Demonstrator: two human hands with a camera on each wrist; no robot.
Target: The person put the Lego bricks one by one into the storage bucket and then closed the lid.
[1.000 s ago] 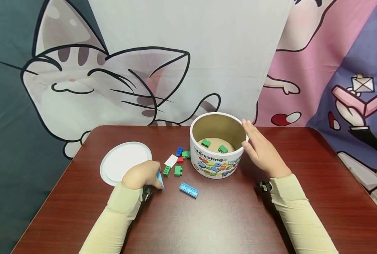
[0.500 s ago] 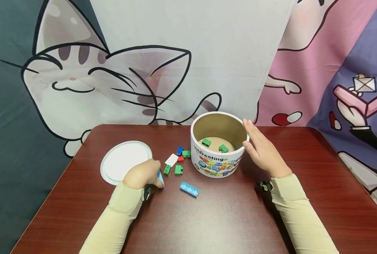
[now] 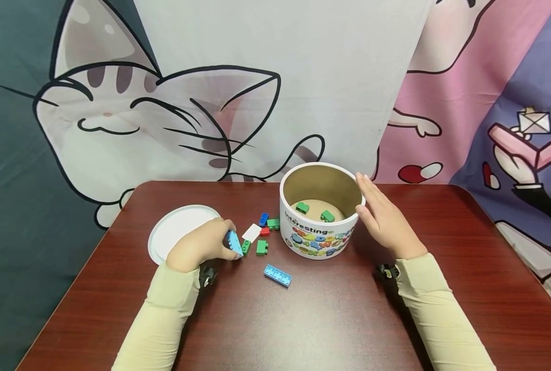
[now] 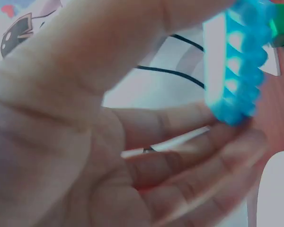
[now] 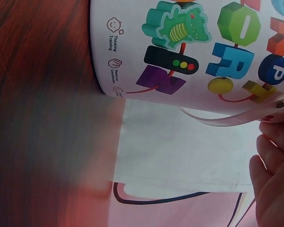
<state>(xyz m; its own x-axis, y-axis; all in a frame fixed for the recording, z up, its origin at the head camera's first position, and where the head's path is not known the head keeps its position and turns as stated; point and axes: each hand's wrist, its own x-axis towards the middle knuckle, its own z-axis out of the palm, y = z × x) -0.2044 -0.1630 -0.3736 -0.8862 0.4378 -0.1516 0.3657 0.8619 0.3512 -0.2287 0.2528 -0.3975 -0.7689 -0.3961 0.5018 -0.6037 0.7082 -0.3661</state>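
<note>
Two grips: left hand (image 3: pixel 200 246) pinches blue brick (image 3: pixel 233 242); right hand (image 3: pixel 383 220) flat against tub (image 3: pixel 320 238)

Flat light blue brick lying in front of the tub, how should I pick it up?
Pinch the light blue brick across its two long edges, coming straight down from above. It lies flat, studs up, apart from the other bricks, so both long sides look free.

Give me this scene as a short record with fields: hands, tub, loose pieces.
left hand: pinches a light blue studded plastic brick, lifted off the dark red wooden table
right hand: flat against the side of the round white cardboard tub
tub contents: two green bricks
loose pieces: flat light blue plate, small green, red, blue and white bricks
round white lid: beside the left hand
</note>
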